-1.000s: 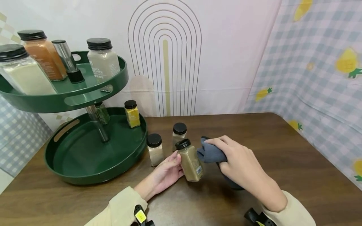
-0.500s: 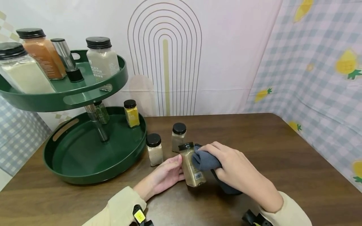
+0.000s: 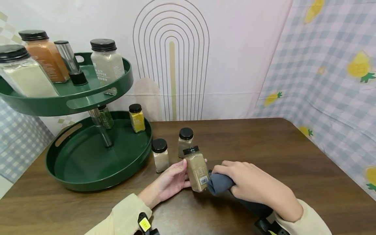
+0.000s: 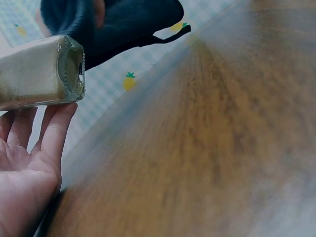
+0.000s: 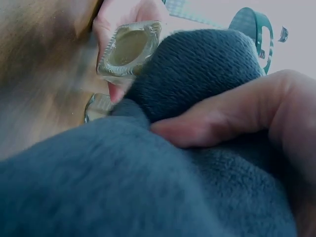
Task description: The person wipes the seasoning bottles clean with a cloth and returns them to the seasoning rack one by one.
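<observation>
My left hand [image 3: 168, 184] holds a square glass spice jar [image 3: 196, 169] with a black lid and greenish-tan powder inside. The jar is tilted above the table, its barcode label turned toward the head camera. In the left wrist view the fingers press along the side of the jar [image 4: 37, 74] and its glass base shows. My right hand [image 3: 249, 182] grips a bunched dark blue-grey cloth [image 3: 218, 183], whose folded end is right at the jar's lower side. The thumb pinches the cloth [image 5: 202, 69] in the right wrist view. The cloth's loose part hangs below the hand.
Two black-lidded jars, one of whitish powder [image 3: 161, 156] and one behind it [image 3: 185, 142], stand on the wooden table [image 3: 235, 140]. At left is a two-tier green stand [image 3: 100, 186], with larger jars on top and a yellow jar [image 3: 137, 118] on the lower tier.
The cloth in my right hand went onto the jar's face, then moved down and right to its lower edge. The left hand keeps the jar in nearly the same place, its tilt shifting slightly.
</observation>
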`<state>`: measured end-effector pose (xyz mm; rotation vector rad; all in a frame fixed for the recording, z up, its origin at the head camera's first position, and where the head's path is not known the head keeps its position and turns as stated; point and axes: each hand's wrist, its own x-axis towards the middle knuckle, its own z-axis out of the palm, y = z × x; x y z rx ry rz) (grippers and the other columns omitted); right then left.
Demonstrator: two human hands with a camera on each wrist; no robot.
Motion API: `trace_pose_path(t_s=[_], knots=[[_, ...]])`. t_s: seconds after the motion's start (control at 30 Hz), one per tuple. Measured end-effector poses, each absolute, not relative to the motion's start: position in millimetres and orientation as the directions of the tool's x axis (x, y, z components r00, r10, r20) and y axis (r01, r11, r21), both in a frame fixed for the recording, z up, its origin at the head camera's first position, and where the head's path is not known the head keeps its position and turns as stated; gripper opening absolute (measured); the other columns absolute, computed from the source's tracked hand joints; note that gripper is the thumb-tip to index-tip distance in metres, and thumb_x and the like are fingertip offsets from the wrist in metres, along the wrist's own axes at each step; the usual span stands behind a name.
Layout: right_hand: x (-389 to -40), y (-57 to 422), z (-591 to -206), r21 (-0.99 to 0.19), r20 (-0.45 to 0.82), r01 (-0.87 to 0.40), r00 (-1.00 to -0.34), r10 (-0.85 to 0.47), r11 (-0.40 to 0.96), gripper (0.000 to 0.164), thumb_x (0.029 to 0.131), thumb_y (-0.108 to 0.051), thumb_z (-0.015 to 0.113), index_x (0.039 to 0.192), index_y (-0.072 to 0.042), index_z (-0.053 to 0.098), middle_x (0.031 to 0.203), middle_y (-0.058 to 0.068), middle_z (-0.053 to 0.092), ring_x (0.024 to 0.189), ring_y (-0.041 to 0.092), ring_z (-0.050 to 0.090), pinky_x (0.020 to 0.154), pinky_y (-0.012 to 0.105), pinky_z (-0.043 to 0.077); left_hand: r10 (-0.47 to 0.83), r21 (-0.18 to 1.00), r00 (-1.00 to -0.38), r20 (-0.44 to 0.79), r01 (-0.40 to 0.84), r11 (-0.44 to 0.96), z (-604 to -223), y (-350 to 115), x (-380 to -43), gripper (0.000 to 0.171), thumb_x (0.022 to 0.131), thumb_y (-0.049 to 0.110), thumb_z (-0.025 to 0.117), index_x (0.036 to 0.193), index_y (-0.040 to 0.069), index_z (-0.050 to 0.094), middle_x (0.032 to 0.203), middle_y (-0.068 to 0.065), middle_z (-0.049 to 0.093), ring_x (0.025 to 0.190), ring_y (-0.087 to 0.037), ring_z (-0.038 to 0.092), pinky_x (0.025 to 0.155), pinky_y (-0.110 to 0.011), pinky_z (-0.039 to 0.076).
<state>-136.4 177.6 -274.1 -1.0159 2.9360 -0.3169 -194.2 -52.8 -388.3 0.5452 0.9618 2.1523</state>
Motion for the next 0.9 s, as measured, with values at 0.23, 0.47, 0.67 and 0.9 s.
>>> trace_pose_path(t_s=[0.23, 0.47, 0.67, 0.9], knots=[[-140.3, 180.4, -276.3, -0.244, -0.15, -0.579, -0.77, -0.62, 0.778, 0.052, 0.067, 0.012, 0.053, 0.096, -0.031, 0.062, 0.085, -0.012, 0.054, 0.07, 0.01, 0.05, 0.058, 0.026, 0.036, 0.757, 0.756, -0.648, 0.082, -0.454, -0.47, -387.9, -53.7, -196.8, 0.052, 0.1, 0.04, 0.032, 0.145, 0.015, 0.03, 0.142, -0.001, 0.045, 0.127, -0.017, 0.045, 0.099, -0.04, 0.042], [-137.7, 186.1, -265.0, -0.134, 0.099, -0.547, -0.837, -0.538, 0.826, 0.053, 0.067, 0.008, 0.058, 0.105, -0.029, 0.062, 0.092, -0.011, 0.058, 0.067, 0.007, 0.049, 0.056, 0.027, 0.039, 0.749, 0.736, -0.657, 0.091, -0.462, -0.495, -388.6, -52.5, -197.5, 0.045, 0.101, 0.036, 0.034, 0.139, 0.014, 0.04, 0.133, 0.001, 0.053, 0.121, -0.016, 0.051, 0.096, -0.038, 0.045], [-142.2, 174.5, -269.9, -0.129, 0.437, -0.667, -0.703, -0.561, 0.734, 0.071, 0.06, 0.012, 0.057, 0.117, -0.029, 0.059, 0.111, -0.01, 0.057, 0.089, 0.008, 0.058, 0.069, 0.032, 0.049, 0.75, 0.767, -0.651, 0.114, -0.422, -0.483, -391.0, -52.2, -196.6, 0.024, 0.099, 0.029, 0.043, 0.115, 0.018, 0.058, 0.108, 0.004, 0.065, 0.102, -0.011, 0.059, 0.087, -0.034, 0.048], [-140.2, 156.7, -283.0, -0.102, 0.428, -0.704, -0.669, -0.607, 0.703, 0.075, 0.055, 0.015, 0.058, 0.116, -0.028, 0.06, 0.114, 0.0, 0.054, 0.097, 0.016, 0.057, 0.077, 0.035, 0.05, 0.754, 0.803, -0.65, 0.093, -0.399, -0.443, -390.9, -49.6, -195.4, 0.025, 0.097, 0.024, 0.049, 0.121, 0.016, 0.05, 0.109, 0.004, 0.063, 0.097, -0.012, 0.06, 0.082, -0.035, 0.05]])
